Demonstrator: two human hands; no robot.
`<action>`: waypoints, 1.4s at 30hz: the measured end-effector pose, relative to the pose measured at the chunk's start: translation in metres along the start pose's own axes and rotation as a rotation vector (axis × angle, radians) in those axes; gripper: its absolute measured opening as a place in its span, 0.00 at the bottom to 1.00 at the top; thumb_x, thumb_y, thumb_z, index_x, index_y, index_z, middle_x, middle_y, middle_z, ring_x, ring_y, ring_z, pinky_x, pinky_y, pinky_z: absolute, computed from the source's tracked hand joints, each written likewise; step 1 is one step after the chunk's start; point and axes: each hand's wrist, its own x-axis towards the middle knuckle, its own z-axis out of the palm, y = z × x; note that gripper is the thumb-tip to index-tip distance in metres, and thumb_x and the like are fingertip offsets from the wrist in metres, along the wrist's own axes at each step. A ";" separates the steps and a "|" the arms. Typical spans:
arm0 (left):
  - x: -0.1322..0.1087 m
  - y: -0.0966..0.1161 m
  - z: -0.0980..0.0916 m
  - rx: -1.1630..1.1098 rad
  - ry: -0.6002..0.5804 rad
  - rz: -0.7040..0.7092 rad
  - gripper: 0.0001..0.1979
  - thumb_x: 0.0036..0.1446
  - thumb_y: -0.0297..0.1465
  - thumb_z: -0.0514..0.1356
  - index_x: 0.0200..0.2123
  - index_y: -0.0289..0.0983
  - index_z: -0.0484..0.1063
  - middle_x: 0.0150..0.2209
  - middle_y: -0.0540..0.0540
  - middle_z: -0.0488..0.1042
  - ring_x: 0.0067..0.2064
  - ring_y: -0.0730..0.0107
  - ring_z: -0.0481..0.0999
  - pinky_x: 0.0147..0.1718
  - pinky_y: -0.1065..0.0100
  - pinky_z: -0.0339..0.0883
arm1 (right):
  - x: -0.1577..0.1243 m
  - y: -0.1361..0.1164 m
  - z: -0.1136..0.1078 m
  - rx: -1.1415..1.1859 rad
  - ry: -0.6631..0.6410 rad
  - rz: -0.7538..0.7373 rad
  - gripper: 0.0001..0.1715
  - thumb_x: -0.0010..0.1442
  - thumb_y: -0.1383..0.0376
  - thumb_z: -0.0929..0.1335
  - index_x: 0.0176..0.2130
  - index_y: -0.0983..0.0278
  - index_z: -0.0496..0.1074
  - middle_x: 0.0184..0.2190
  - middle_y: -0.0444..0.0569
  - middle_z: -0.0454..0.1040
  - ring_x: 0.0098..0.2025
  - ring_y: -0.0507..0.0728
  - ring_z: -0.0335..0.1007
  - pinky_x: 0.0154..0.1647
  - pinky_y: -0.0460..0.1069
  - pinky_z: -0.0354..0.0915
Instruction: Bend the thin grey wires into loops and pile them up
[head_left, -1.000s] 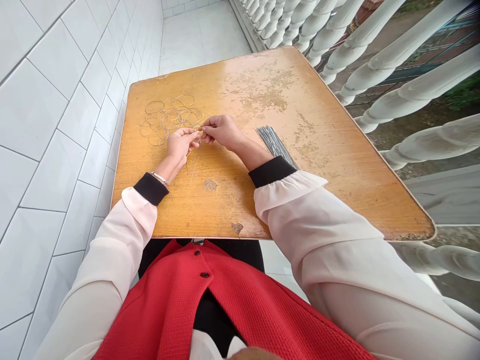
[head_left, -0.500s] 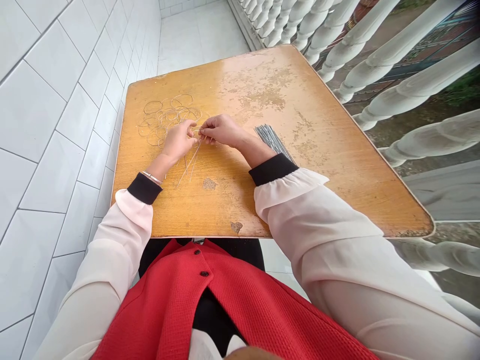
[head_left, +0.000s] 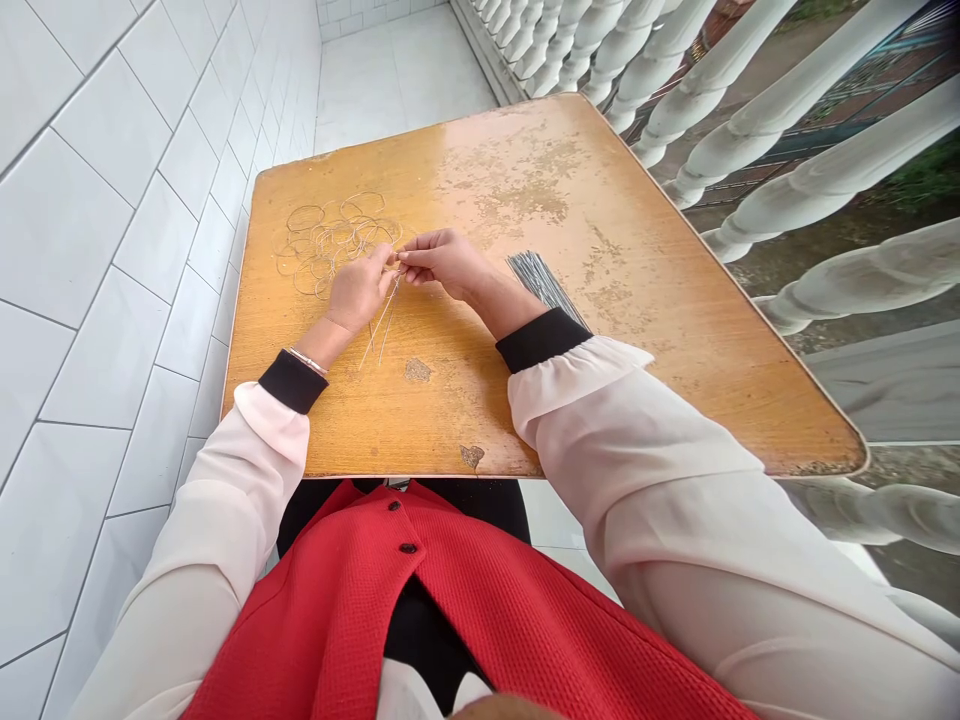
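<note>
Both hands meet over the left half of the table, fingertips nearly touching. My left hand pinches a thin metal wire, and my right hand pinches the same wire from the other side. Two thin ends of it slant down toward me below the fingers. The exact spot where the fingertips grip is partly hidden. Just beyond my left hand lies a loose heap of wire rings. Beside my right wrist rests a bundle of straight grey wires, its near end covered by the sleeve.
The wooden table has worn, peeling patches. A white tiled wall runs close along the left. White balusters line the right side, and a pale tiled floor stretches beyond the table.
My left fingers, spread a little apart before, have closed in to a pinch on the wire beside my right fingertips. The rings and the bundle lie as they did.
</note>
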 end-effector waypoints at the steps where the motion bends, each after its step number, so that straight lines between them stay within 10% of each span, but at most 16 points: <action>1: 0.000 0.000 0.001 0.000 0.010 0.023 0.07 0.66 0.30 0.58 0.44 0.40 0.75 0.39 0.44 0.81 0.40 0.61 0.79 0.41 0.61 0.68 | 0.000 0.000 0.000 0.042 0.008 0.010 0.15 0.61 0.76 0.73 0.24 0.67 0.74 0.17 0.45 0.73 0.18 0.45 0.65 0.20 0.39 0.64; 22: 0.001 -0.005 0.021 -0.120 0.220 0.030 0.12 0.58 0.26 0.60 0.23 0.39 0.64 0.25 0.50 0.73 0.27 0.74 0.66 0.32 0.67 0.60 | -0.002 0.001 0.004 0.125 0.045 0.033 0.18 0.59 0.81 0.71 0.21 0.68 0.75 0.18 0.45 0.74 0.19 0.45 0.68 0.23 0.38 0.68; 29: 0.000 -0.011 0.026 -0.264 0.146 -0.037 0.02 0.60 0.28 0.61 0.36 0.39 0.74 0.27 0.51 0.77 0.29 0.73 0.75 0.35 0.69 0.68 | 0.000 0.000 0.002 0.036 0.067 0.013 0.15 0.57 0.76 0.76 0.23 0.67 0.74 0.18 0.43 0.72 0.18 0.44 0.64 0.20 0.39 0.64; 36: 0.006 -0.018 0.014 -0.323 -0.008 -0.027 0.16 0.56 0.25 0.65 0.49 0.39 0.76 0.27 0.53 0.78 0.28 0.74 0.77 0.36 0.69 0.71 | 0.009 0.007 -0.007 -0.186 0.074 -0.003 0.16 0.57 0.77 0.75 0.23 0.65 0.72 0.15 0.45 0.70 0.17 0.47 0.63 0.21 0.44 0.66; 42: 0.009 -0.020 0.005 -0.181 0.003 0.019 0.06 0.58 0.27 0.63 0.39 0.38 0.79 0.31 0.48 0.80 0.33 0.70 0.77 0.39 0.66 0.70 | 0.013 0.014 -0.008 -0.294 0.102 0.022 0.15 0.56 0.78 0.75 0.25 0.65 0.72 0.14 0.43 0.69 0.15 0.47 0.62 0.16 0.42 0.61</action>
